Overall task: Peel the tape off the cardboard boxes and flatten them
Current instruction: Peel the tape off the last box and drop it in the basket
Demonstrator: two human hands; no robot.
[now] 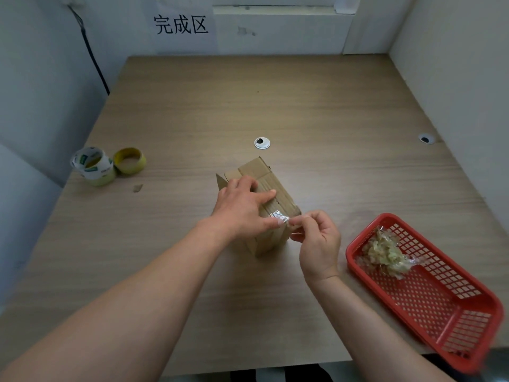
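- Tape rolls, two of them, stand touching near the left edge of the wood-grain desk (303, 106): a pale yellow roll in a white and green printed wrapper (93, 165) and a bare yellow roll (129, 161) just right of it.
- A small brown cardboard scrap (137, 188) lies on the desk just in front of the rolls.
- A small brown cardboard box (259, 168) sits at the middle of the desk, with one end flap standing open on its left side.
- The left hand (242, 208) lies on top of the box, its fingers (268, 193) straight and spread, pressing down. The thumb reaches toward the near right corner, though I cannot quite tell whether its tip touches the tape.
- A strip of clear tape (279, 217), partly lifted, runs off that near corner of the box.
- The right hand (316, 241), just right of the box, pinches the free end of the strip between thumb and forefinger.
- A red plastic mesh basket (351, 257) sits at the desk's right front, holding a crumpled wad of used clear tape (385, 252) at its far end.
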